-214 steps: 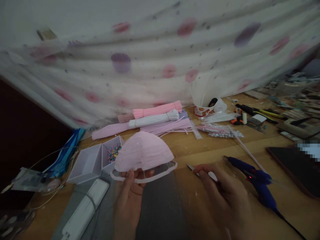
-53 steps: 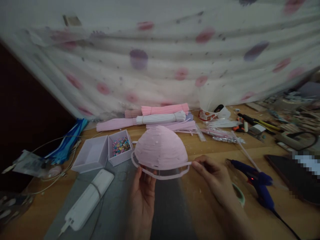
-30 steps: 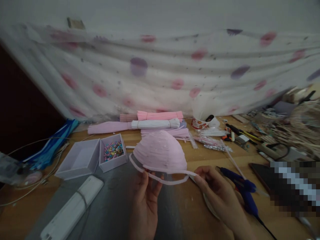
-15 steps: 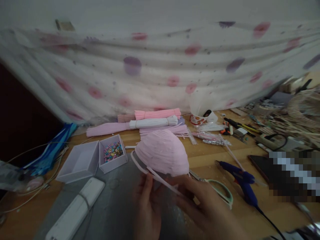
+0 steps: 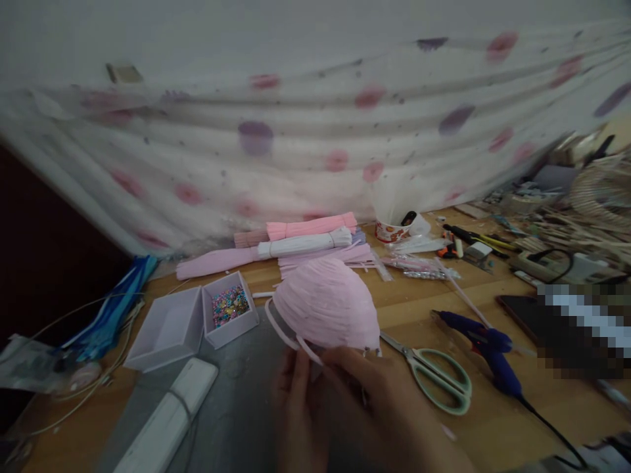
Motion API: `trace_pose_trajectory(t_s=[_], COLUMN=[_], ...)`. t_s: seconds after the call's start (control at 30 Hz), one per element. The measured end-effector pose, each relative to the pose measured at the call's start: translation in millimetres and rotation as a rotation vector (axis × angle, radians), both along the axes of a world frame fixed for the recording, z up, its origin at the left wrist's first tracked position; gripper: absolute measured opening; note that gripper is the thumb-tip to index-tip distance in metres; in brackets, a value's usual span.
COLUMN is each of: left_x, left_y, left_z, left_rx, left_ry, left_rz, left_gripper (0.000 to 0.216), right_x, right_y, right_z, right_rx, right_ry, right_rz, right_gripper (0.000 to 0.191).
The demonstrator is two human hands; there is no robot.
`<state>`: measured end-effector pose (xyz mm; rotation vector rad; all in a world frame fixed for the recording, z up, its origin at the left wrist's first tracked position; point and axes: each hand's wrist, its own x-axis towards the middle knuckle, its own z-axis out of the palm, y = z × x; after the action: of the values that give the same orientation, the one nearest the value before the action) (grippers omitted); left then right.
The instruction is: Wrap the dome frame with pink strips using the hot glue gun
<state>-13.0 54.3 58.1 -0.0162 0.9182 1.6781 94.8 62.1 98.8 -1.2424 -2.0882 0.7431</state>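
Note:
A pale pink dome (image 5: 325, 302), covered in overlapping strips, stands just beyond my hands. A narrow pale pink strip (image 5: 280, 332) loops out from its left side and runs back to my fingers. My left hand (image 5: 300, 394) pinches this strip near the dome's lower edge, thumb uppermost. Close beside it, my right hand (image 5: 377, 391) is closed on the strip's other stretch, its fingertips almost meeting the left ones. The dome's bottom rim is partly hidden behind my right hand. Green-handled scissors (image 5: 438, 380) lie to the right of that hand.
A blue glue gun (image 5: 486, 348) with its cord lies at right, near a dark phone-like slab (image 5: 522, 325). Left are a bead box (image 5: 231, 309), a white box (image 5: 167, 325) and a white power strip (image 5: 170, 414). Bundled paper strips (image 5: 305, 243) lie behind the dome.
My right hand has moved left along the strip, closer to my left hand. The scissors now show more fully. The whole view has shifted and tilted slightly.

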Motion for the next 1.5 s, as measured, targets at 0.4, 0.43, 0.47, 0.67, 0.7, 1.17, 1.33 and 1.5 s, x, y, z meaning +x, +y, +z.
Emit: trace_pose_trajectory(t_s=[0.4,0.43,0.47,0.67,0.7,1.17,1.33,1.5], left_x=[-2.5,-3.2,-3.9,-8.9,-9.9,-37.7,-31.2,-29.8], left_y=[5.7,5.6,5.3,4.2,4.8,12.3,13.8,15.1], left_z=[6.1,5.9,5.5,6.3,7.9,-5.7,11.6,18.8], left_rx=[0.088,0.091,0.09,0.089,0.082,0.08,-0.006,-0.044], left_ry=[0.041,0.035,0.03,-0.02,-0.03,-0.035,-0.051,-0.071], left_rz=[0.029,0.033,0.038,0.05,0.056,0.096,0.159,0.181], left_gripper=[0.039,0.038,0.037,0.02,0.016,0.032,0.037,0.043], right_x=[18.4,19.0,19.5,23.0,24.1,50.4,55.9,58.8], right_y=[4.9,6.8,8.6,17.8,19.2,40.1,37.9,50.2], right_z=[-1.9,-1.3,-1.0,-4.5,-5.6,-23.5,-22.2,-32.3], right_rx=[0.004,0.001,-0.007,-0.086,-0.087,-0.191,-0.201,-0.248], right_ry=[0.065,0.077,0.085,0.191,0.213,0.355,0.372,0.368], right_rz=[-0.139,-0.152,-0.163,-0.15,-0.156,-0.084,-0.078,-0.058], right_gripper=[0.016,0.016,0.016,0.021,0.022,0.027,0.026,0.027])
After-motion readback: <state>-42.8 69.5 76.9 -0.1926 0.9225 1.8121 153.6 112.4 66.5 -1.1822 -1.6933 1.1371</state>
